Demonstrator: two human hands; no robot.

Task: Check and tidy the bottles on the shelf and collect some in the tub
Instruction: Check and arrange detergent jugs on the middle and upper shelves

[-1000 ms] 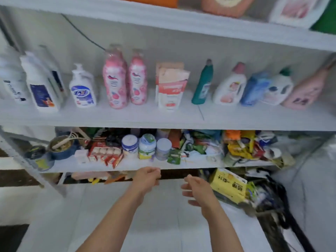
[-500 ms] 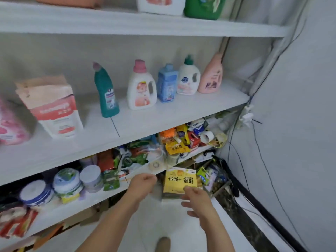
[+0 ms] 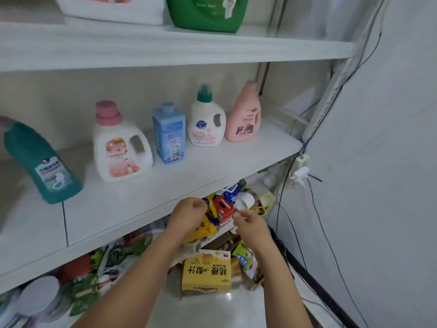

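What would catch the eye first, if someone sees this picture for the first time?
Five bright bottles stand in a row on the middle shelf: from left to right, the teal bottle, pink-capped bottle, blue bottle, green-capped bottle and pink bottle. Below the shelf edge, the left hand and right hand are raised before a red box and other clutter. A yellow box sits lower down.
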